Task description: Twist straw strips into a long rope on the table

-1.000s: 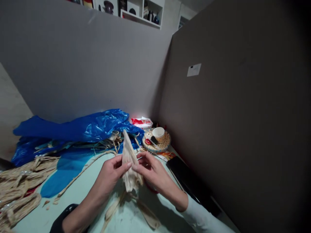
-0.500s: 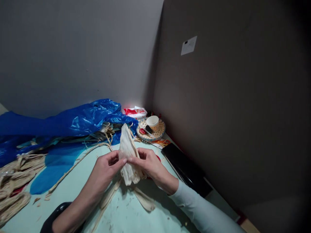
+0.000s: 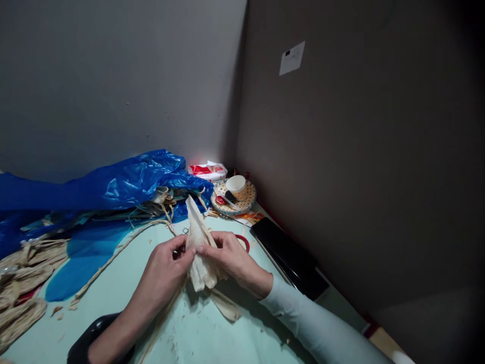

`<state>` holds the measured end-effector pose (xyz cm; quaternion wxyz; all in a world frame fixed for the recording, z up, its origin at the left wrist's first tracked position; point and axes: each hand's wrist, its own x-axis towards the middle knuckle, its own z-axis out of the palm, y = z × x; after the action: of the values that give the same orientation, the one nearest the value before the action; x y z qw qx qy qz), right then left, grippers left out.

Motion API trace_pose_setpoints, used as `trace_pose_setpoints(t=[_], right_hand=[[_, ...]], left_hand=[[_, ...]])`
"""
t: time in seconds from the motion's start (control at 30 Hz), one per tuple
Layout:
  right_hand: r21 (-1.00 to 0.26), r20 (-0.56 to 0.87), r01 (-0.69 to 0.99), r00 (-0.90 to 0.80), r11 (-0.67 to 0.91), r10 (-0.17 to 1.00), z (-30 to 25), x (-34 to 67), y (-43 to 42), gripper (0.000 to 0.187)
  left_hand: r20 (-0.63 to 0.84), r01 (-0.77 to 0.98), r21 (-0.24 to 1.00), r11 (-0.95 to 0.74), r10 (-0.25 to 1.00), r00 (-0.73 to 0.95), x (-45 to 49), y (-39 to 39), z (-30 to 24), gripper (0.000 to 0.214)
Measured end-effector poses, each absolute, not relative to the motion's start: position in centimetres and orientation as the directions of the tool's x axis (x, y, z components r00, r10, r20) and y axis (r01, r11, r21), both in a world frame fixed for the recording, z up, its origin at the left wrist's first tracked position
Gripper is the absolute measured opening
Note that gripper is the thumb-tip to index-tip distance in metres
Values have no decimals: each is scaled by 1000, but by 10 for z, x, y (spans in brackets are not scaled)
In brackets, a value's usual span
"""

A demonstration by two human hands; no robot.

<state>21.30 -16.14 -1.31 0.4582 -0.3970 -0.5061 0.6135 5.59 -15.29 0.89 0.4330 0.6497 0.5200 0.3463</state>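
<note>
Biggest thing in shot, a dark brown panel (image 3: 359,151) fills the right side, meeting a grey wall (image 3: 113,76) at the corner; below them spreads the mint-green table (image 3: 200,338). Across the far left of it sprawls a crumpled blue plastic sheet (image 3: 125,177), with bundled dried strips (image 3: 30,278) in front, near the left edge. Over on the right a black flat case (image 3: 284,258) lies slantwise alongside the brown panel. And here, centre stage, are the hands: the left hand (image 3: 166,260) and the right hand (image 3: 237,255), both closed in a pinch on one pale dried husk (image 3: 197,235), thumbs meeting in front, fingers tucked behind. That husk stands above the table, narrow tip up, folded wider end down. Beyond it sits a round woven tray (image 3: 248,199), with a red-and-white packet (image 3: 208,172) just behind. Under the hands a loose strip (image 3: 227,308) lies on the tabletop, and a long twisted strand (image 3: 125,245) runs along the blue plastic. Smaller now: a white cup (image 3: 237,186) on the tray, a white card (image 3: 292,58) up on the brown panel, and a red ring (image 3: 247,242), partly hidden, beside the right hand.
</note>
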Motion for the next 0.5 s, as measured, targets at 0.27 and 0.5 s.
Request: trace_pose_setpoints(t=[0.27, 0.5], right_hand=[[-898, -66, -379, -389, -225, 919, 6, 229, -162, 32], [-778, 106, -624, -245, -73, 964, 31, 269, -152, 22]], left_hand=[[-145, 36, 989, 142, 986, 83, 44, -138, 4, 12], [-321, -306, 911, 275, 941, -109, 13, -117, 13, 17]])
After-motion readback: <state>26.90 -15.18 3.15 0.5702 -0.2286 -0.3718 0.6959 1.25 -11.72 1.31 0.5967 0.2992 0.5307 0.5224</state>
